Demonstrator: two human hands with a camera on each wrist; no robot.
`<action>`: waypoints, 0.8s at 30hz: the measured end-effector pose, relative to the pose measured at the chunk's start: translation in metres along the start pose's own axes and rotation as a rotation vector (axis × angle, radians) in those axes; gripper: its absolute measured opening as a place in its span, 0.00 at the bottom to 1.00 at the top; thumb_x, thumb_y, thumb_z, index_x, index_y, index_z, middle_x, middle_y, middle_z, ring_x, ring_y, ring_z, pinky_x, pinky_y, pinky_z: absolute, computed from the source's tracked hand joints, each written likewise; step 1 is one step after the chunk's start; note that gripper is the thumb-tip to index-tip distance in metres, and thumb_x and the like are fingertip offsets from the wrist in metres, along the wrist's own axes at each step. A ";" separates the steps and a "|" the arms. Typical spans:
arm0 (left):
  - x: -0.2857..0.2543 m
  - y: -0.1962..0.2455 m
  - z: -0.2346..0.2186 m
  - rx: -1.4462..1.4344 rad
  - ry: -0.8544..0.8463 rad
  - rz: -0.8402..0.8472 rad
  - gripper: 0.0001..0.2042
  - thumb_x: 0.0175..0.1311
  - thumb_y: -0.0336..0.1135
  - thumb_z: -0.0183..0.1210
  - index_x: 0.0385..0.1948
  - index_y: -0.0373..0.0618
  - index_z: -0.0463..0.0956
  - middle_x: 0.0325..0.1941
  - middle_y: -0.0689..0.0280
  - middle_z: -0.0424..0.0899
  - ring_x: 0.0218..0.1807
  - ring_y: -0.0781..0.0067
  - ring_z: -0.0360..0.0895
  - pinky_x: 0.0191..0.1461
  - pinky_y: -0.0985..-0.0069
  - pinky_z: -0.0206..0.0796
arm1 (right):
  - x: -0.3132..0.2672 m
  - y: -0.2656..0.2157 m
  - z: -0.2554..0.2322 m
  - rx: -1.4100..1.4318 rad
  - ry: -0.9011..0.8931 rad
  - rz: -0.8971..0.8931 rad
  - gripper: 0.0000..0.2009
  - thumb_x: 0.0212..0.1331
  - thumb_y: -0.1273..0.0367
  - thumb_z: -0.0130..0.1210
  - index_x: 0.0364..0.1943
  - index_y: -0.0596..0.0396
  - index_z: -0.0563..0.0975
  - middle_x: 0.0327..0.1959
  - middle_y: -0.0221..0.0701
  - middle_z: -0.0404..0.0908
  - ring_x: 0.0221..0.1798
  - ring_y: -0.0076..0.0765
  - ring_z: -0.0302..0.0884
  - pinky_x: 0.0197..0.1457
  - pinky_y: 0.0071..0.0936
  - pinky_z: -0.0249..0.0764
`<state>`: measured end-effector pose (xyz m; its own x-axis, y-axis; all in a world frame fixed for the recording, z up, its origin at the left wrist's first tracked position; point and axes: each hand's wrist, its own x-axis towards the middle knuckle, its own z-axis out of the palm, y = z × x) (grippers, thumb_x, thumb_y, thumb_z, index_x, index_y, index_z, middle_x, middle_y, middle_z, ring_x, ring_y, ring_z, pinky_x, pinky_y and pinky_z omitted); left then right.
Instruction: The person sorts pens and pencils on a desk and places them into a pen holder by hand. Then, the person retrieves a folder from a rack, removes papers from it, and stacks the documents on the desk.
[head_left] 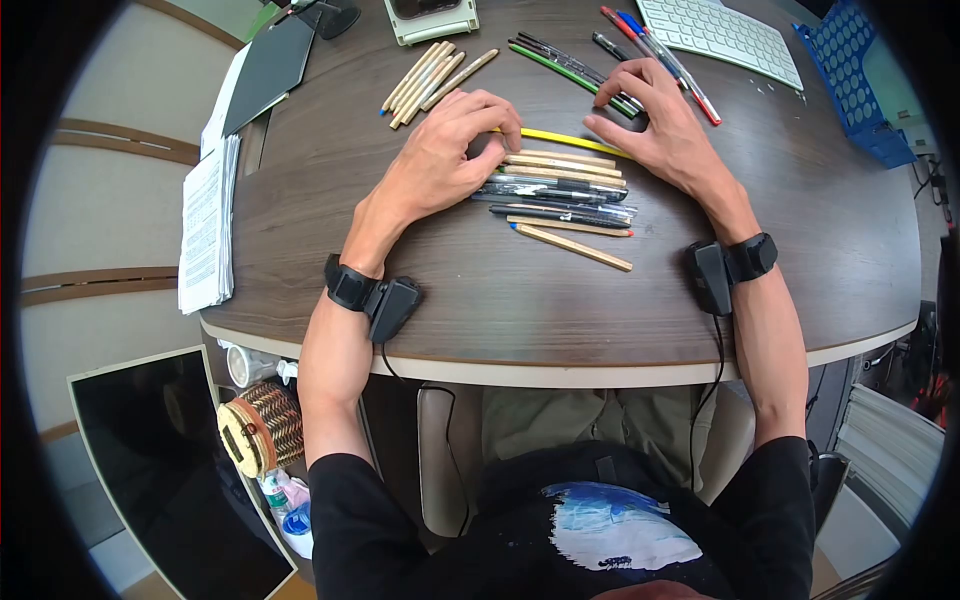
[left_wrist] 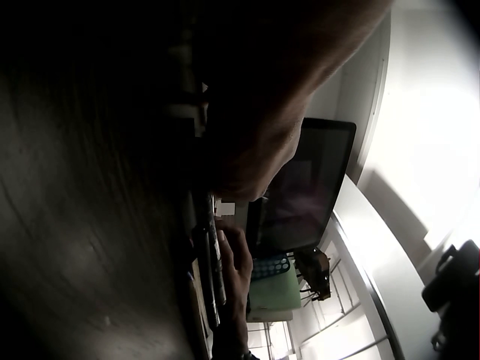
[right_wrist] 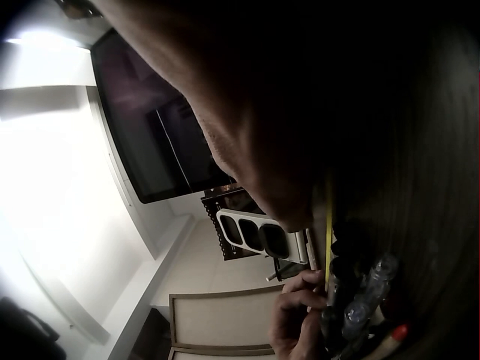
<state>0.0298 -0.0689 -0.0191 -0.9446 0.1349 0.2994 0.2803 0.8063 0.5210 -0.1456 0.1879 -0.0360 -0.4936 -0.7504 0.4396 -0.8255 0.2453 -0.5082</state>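
Note:
The left hand [head_left: 445, 150] curls its thumb and fingers round the left end of a yellow pencil [head_left: 565, 139], beside a row of wooden pencils [head_left: 570, 169], pens [head_left: 560, 190] and a separate blue-tipped pencil [head_left: 575, 248]. The right hand [head_left: 665, 125] is at the yellow pencil's other end, thumb and index finger apart; whether it touches the pencil is unclear. The right wrist view shows the left hand [right_wrist: 298, 315] by the yellow pencil [right_wrist: 328, 232]. In the dark left wrist view the right hand [left_wrist: 236, 274] appears beyond the pens.
Wooden pencils [head_left: 420, 85] lie at the back left. Dark and green pencils [head_left: 570, 72] and red and blue pens [head_left: 670, 60] lie behind the hands. A white keyboard [head_left: 722, 42], blue basket [head_left: 858, 95] and paper stack [head_left: 208, 225] are farther out.

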 end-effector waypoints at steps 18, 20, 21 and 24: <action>0.000 0.002 0.002 -0.009 0.079 -0.029 0.11 0.74 0.32 0.63 0.53 0.46 0.87 0.61 0.62 0.81 0.65 0.60 0.80 0.70 0.62 0.73 | 0.000 0.002 -0.002 0.042 0.019 0.018 0.08 0.63 0.68 0.67 0.40 0.56 0.82 0.56 0.38 0.79 0.64 0.45 0.77 0.66 0.43 0.75; -0.001 0.005 0.001 -0.010 0.055 -0.047 0.11 0.74 0.32 0.63 0.53 0.46 0.87 0.59 0.62 0.81 0.64 0.61 0.80 0.68 0.62 0.73 | -0.001 0.002 -0.002 0.051 0.010 0.085 0.09 0.63 0.69 0.67 0.42 0.56 0.81 0.51 0.37 0.79 0.60 0.44 0.77 0.63 0.42 0.75; -0.001 0.006 0.001 -0.012 0.030 -0.063 0.10 0.74 0.32 0.63 0.52 0.46 0.87 0.58 0.62 0.82 0.63 0.61 0.80 0.67 0.62 0.74 | -0.002 0.001 -0.002 0.051 0.008 0.087 0.09 0.63 0.69 0.67 0.42 0.56 0.81 0.51 0.37 0.79 0.60 0.44 0.77 0.63 0.42 0.75; 0.000 0.005 0.001 -0.033 -0.003 -0.073 0.10 0.74 0.32 0.63 0.51 0.45 0.87 0.54 0.63 0.83 0.61 0.62 0.80 0.66 0.63 0.74 | -0.001 0.000 -0.003 0.027 0.002 0.082 0.09 0.65 0.69 0.66 0.45 0.55 0.81 0.47 0.36 0.77 0.55 0.43 0.76 0.59 0.42 0.74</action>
<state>0.0309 -0.0641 -0.0176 -0.9632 0.0778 0.2574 0.2158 0.7947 0.5674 -0.1454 0.1900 -0.0343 -0.5599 -0.7273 0.3969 -0.7745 0.2892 -0.5626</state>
